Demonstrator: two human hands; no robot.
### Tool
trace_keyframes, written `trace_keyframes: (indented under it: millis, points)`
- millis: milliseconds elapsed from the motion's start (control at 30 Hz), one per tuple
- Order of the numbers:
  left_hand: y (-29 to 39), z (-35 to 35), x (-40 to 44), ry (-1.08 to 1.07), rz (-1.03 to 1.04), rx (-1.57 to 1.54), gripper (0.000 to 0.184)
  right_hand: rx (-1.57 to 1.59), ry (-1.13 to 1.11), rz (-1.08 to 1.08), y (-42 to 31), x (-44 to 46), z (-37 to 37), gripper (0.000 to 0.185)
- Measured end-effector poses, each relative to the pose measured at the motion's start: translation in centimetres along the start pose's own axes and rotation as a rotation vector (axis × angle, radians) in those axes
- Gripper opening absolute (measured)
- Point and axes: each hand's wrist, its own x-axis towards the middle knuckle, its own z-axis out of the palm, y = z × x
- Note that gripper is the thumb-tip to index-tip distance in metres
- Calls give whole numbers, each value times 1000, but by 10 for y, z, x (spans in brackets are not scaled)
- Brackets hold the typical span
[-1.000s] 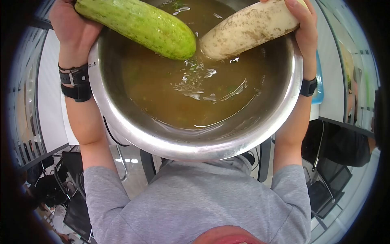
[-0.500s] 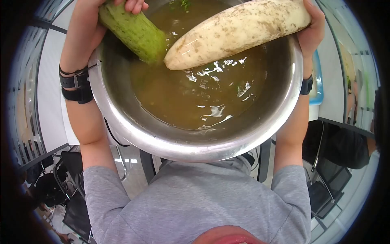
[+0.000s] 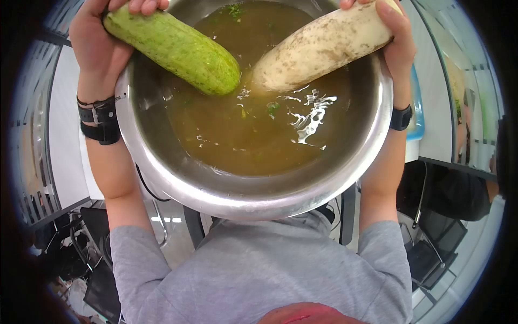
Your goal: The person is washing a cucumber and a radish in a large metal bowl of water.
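Left hand (image 3: 100,40) curled round upper end of green gourd (image 3: 178,51); right hand (image 3: 399,46) likewise on brown-flecked white root (image 3: 324,48). Lower ends near each other at murky water (image 3: 237,146), inside steel basin (image 3: 259,207); open water lies toward near rim.

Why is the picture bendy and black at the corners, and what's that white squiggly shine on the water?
Head view: probably a fisheye lens, bending edges and leaving black corners; head view: light glaring off rippled, murky brown water and the round silver metal basin; head view: brown marks on the long white vegetable look clear.
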Motion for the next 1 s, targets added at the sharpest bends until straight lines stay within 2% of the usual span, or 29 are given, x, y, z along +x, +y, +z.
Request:
trace_keyframes:
  millis: [167, 400, 533, 600, 700, 867, 1000]
  points:
    - [2, -8, -3, 48, 9, -265, 42, -58, -68, 9, -3, 2, -1, 29]
    - [6, -5, -5, 103, -6, -339, 42, -29, -67, 19, -3, 3, 0, 28]
    - [1, 4, -4, 105, -5, -42, 42, -28, 93, 64, 3, 1, -2, 26]
    - [0, 6, -4, 81, 1, 68, 43, 186, 191, 29, 7, -1, 2, 23]
    - [-2, 12, -3, 39, -5, 175, 43, 328, 266, 22, 7, 2, 0, 21]
    - [0, 23, -1, -82, -67, 488, 43, 429, 246, 22, 7, 2, -5, 17]
    - [-4, 31, -1, -47, -89, 542, 43, 433, 235, 3, 10, 4, -4, 17]
